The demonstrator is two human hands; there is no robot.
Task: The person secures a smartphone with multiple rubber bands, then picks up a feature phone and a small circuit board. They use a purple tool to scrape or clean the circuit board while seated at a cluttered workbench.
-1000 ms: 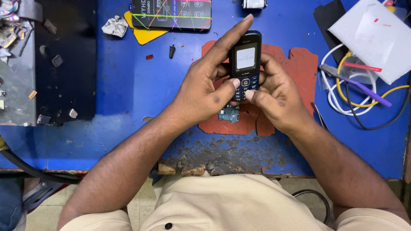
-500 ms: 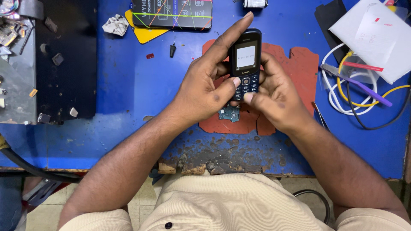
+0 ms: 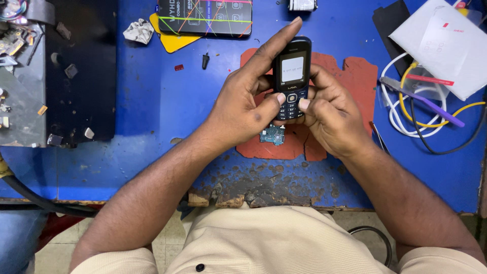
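Head view, looking down on a blue workbench (image 3: 152, 116). Far left: a black mat (image 3: 83, 71) carrying small loose parts. Next, far of centre: a crumpled white scrap (image 3: 138, 30) and a yellow card (image 3: 171, 39) under a dark packaged box (image 3: 205, 15). Centre: the left hand (image 3: 243, 109) grasps a black keypad phone (image 3: 291, 76) from its left side, index finger extended along the edge, thumb on the keys. The right hand (image 3: 332, 116) cradles the phone's right side, thumb on the keypad. The phone is held upright over a red mat (image 3: 355, 76), screen lit. A small circuit board (image 3: 273, 134) lies on the mat just near the hands. Right: coiled white and yellow cables (image 3: 411, 109), a purple tool (image 3: 431, 101), a white packet (image 3: 441, 45).
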